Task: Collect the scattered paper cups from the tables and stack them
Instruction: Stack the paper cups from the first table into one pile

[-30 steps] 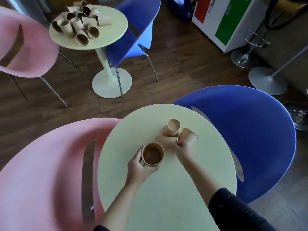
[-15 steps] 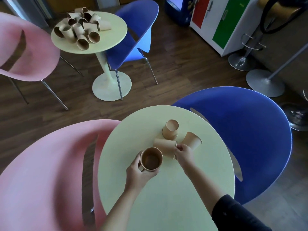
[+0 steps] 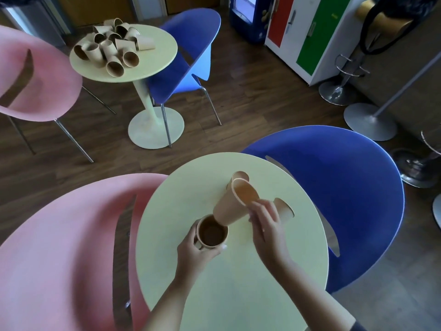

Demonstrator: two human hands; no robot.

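Note:
On the near round pale-green table (image 3: 238, 283), my left hand (image 3: 195, 254) grips a brown paper cup (image 3: 212, 232), mouth up. My right hand (image 3: 265, 223) pinches the rim of a second paper cup (image 3: 231, 206), lifted and tilted, its base at the mouth of the held cup. Behind it an upright cup (image 3: 240, 176) is partly hidden. Another cup (image 3: 284, 209) lies on its side just right of my right hand. On the far round table (image 3: 162, 51) lies a heap of several scattered cups (image 3: 112, 51).
A pink chair (image 3: 59, 259) stands left of the near table and a blue chair (image 3: 346, 199) right of it. Another pink chair (image 3: 35, 80) and blue chair (image 3: 188, 56) flank the far table. Bar stool bases (image 3: 370, 123) and a coloured cabinet (image 3: 310, 32) are at the right.
My right hand has lifted the lying cup off the table and tilted its base toward the cup in my left hand. The left hand has stayed in place.

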